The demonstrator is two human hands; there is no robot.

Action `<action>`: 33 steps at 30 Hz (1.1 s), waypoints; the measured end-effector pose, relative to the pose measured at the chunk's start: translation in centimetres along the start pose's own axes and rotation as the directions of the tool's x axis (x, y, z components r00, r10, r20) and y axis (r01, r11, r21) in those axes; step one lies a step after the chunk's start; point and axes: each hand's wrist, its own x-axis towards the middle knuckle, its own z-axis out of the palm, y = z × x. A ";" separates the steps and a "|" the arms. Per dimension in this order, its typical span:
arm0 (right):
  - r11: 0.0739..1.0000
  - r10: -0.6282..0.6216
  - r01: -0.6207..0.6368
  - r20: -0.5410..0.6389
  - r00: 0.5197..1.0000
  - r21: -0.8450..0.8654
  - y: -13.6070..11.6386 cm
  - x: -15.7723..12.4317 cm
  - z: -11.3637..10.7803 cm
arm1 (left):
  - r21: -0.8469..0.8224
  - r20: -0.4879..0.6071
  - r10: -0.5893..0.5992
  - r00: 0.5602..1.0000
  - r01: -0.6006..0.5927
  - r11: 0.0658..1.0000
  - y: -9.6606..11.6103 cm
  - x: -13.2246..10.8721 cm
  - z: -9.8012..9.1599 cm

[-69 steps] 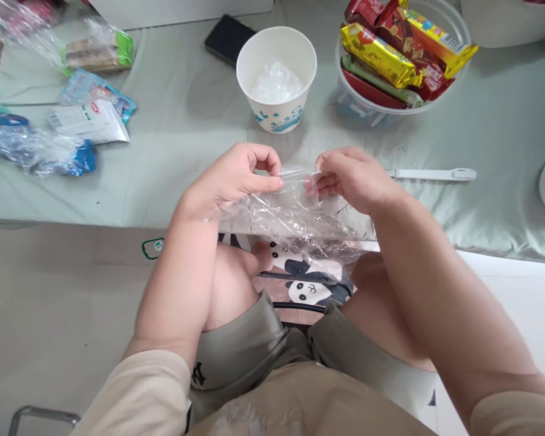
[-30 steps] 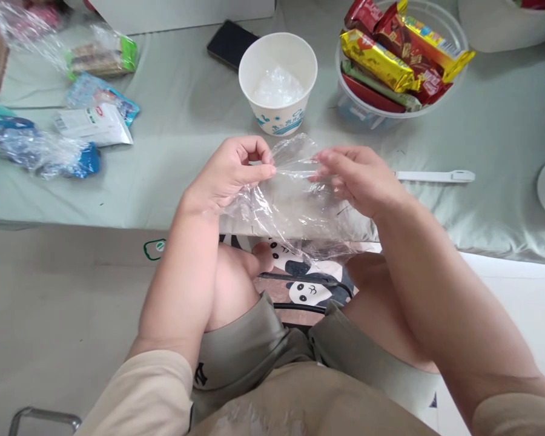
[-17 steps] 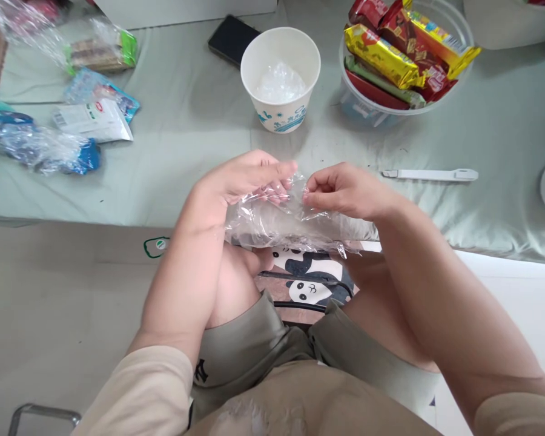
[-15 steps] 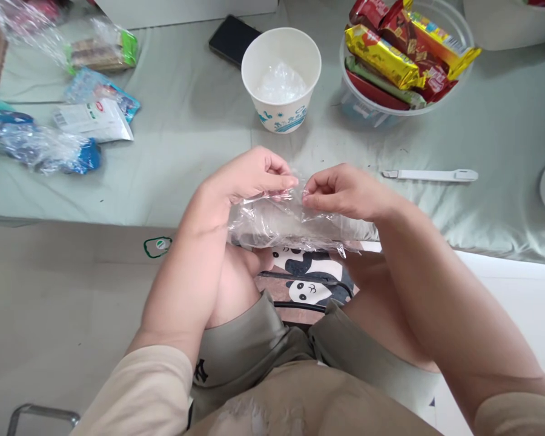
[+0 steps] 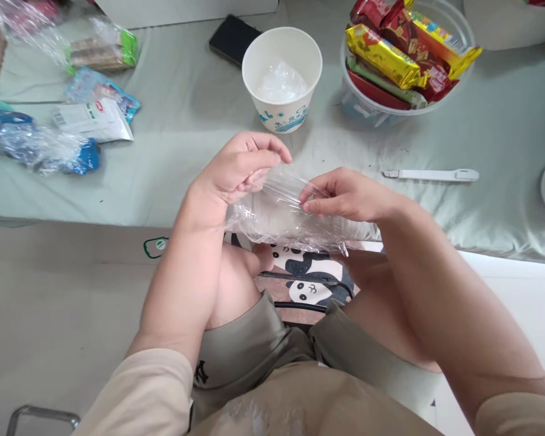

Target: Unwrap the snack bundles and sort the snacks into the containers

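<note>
A crumpled sheet of clear plastic wrap [image 5: 277, 218] stretches between my two hands at the front edge of the cloth-covered surface. My left hand [image 5: 249, 163] pinches its upper edge between thumb and fingers. Lower and to the right, my right hand [image 5: 345, 194] grips another part of it, and the film is pulled taut between them. Just beyond stands a white paper tub [image 5: 281, 72] with blue print, holding crumpled clear plastic. A white utility knife [image 5: 431, 175] lies to the right of my right hand, its tip pointing left.
A clear tub [image 5: 345, 66] full of wrapped snacks stands at the back right. Behind the paper tub lies a black phone [image 5: 231, 39]. Several packets, among them a white one [image 5: 95, 118], and a plastic-wrapped blue item [image 5: 40, 145] lie at the left.
My left hand has moved up and left, away from my right hand, drawing the plastic wrap taut between them. My right hand has barely shifted.
</note>
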 end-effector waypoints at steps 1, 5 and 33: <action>1.000 0.019 -0.019 0.002 1.000 -0.020 -0.2 -0.1 0.0 | 0.032 0.000 -0.023 1.000 0.023 0.999 0.1 0.0 0.0; 0.997 0.045 -0.044 0.011 0.999 -0.063 -0.5 -0.2 0.0 | 0.099 -0.026 -0.078 0.997 0.080 0.992 0.0 0.3 0.2; 0.996 -0.040 0.023 -0.210 0.977 -0.085 0.2 -1.1 -0.4 | 0.173 -0.323 0.345 0.881 -0.304 0.937 -2.6 2.0 -0.1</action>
